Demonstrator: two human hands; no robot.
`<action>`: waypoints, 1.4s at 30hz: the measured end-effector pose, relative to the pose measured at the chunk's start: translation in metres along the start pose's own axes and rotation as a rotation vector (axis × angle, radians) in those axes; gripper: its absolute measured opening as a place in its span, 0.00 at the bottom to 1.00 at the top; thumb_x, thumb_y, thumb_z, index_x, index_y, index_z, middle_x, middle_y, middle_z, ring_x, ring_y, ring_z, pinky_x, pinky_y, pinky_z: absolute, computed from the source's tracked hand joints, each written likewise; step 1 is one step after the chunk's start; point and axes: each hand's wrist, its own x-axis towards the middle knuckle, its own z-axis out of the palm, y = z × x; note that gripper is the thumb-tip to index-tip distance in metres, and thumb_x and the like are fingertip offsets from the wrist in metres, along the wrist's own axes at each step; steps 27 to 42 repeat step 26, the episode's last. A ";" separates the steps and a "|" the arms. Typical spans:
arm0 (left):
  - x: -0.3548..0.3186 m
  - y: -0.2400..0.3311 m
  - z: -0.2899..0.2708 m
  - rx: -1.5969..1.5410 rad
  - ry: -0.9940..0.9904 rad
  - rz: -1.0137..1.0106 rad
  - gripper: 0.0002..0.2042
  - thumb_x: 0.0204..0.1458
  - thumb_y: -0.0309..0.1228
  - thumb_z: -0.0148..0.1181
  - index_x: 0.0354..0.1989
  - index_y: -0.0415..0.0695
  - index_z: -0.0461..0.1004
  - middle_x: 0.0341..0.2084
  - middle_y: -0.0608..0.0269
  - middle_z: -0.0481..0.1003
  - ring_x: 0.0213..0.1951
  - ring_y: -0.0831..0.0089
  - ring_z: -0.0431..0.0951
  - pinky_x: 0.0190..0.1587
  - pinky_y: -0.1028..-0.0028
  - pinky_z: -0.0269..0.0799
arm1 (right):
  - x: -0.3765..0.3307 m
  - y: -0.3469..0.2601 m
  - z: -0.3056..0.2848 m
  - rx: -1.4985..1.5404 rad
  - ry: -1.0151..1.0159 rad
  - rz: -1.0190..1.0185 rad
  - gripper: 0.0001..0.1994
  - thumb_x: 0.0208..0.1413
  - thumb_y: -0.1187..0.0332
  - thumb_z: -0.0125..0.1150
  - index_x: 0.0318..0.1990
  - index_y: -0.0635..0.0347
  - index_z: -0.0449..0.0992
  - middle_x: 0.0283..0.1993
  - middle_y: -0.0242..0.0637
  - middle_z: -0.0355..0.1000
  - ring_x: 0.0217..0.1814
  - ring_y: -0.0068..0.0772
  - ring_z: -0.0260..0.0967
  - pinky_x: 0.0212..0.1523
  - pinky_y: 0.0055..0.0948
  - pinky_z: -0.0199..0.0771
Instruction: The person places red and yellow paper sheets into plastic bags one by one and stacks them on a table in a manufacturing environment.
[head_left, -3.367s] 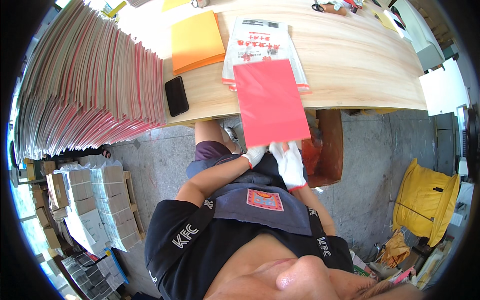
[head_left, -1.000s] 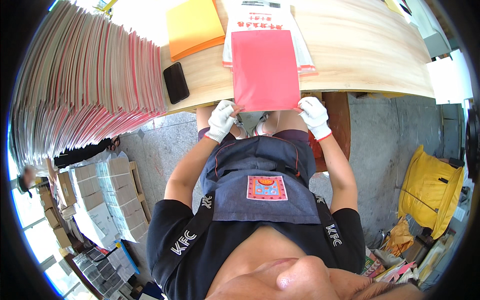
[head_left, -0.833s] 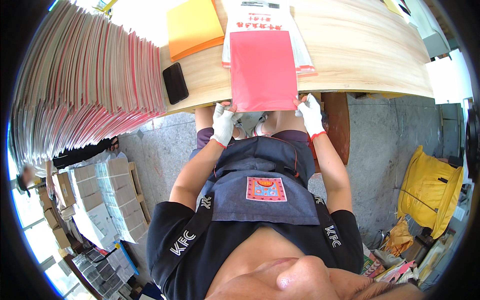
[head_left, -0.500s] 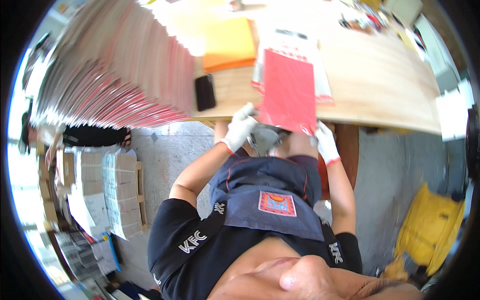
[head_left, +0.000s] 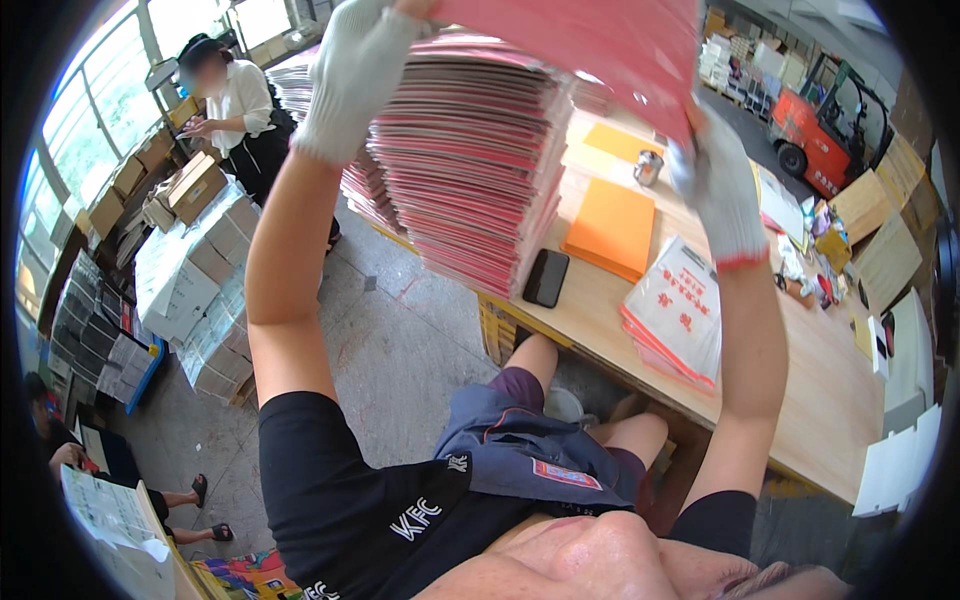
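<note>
A flat red packet in shiny clear film [head_left: 590, 40] is raised high over the table, its top cut off by the frame edge. My left hand [head_left: 362, 75], in a white knit glove, is closed on its left edge. At its lower right corner, my right hand [head_left: 718, 185], gloved too and slightly blurred, grips it with fingers partly hidden. Below and behind stands a tall stack of similar red-edged packets [head_left: 465, 160]. Several white bags with red print [head_left: 680, 310] lie fanned near the table's front edge.
On the wooden table [head_left: 800, 400] are a black phone [head_left: 545, 278], orange sheets [head_left: 612, 228], a metal can [head_left: 648, 168] and small clutter [head_left: 815, 275]. Wrapped boxes [head_left: 190, 280] stand at left, near a standing person [head_left: 245, 105]. A red forklift [head_left: 825, 125] is far right.
Both hands have lifted the red packet from low at the table's front edge to above the tall stack. The view has tilted up and turned, showing more of the room.
</note>
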 end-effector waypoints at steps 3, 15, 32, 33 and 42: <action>0.038 -0.068 -0.038 0.465 0.006 -0.223 0.24 0.58 0.45 0.44 0.53 0.41 0.73 0.45 0.57 0.77 0.45 0.69 0.76 0.51 0.72 0.67 | 0.048 -0.024 0.061 -0.127 -0.068 0.067 0.10 0.62 0.63 0.50 0.33 0.58 0.71 0.21 0.29 0.65 0.17 0.21 0.58 0.17 0.22 0.58; 0.012 -0.127 -0.034 -0.386 -0.245 -0.615 0.37 0.57 0.63 0.40 0.64 0.45 0.63 0.60 0.53 0.66 0.61 0.64 0.65 0.63 0.67 0.59 | 0.098 0.028 0.071 -0.516 0.161 -0.434 0.30 0.64 0.43 0.40 0.52 0.65 0.71 0.53 0.43 0.70 0.60 0.31 0.62 0.63 0.28 0.55; 0.002 -0.181 -0.039 -0.509 0.088 -0.384 0.47 0.47 0.72 0.42 0.67 0.47 0.57 0.67 0.54 0.54 0.67 0.61 0.55 0.68 0.70 0.46 | 0.088 0.055 0.086 -0.358 0.126 -0.517 0.27 0.65 0.48 0.43 0.65 0.54 0.62 0.55 0.32 0.68 0.55 0.15 0.62 0.58 0.17 0.55; 0.002 -0.181 -0.039 -0.509 0.088 -0.384 0.47 0.47 0.72 0.42 0.67 0.47 0.57 0.67 0.54 0.54 0.67 0.61 0.55 0.68 0.70 0.46 | 0.088 0.055 0.086 -0.358 0.126 -0.517 0.27 0.65 0.48 0.43 0.65 0.54 0.62 0.55 0.32 0.68 0.55 0.15 0.62 0.58 0.17 0.55; 0.002 -0.181 -0.039 -0.509 0.088 -0.384 0.47 0.47 0.72 0.42 0.67 0.47 0.57 0.67 0.54 0.54 0.67 0.61 0.55 0.68 0.70 0.46 | 0.088 0.055 0.086 -0.358 0.126 -0.517 0.27 0.65 0.48 0.43 0.65 0.54 0.62 0.55 0.32 0.68 0.55 0.15 0.62 0.58 0.17 0.55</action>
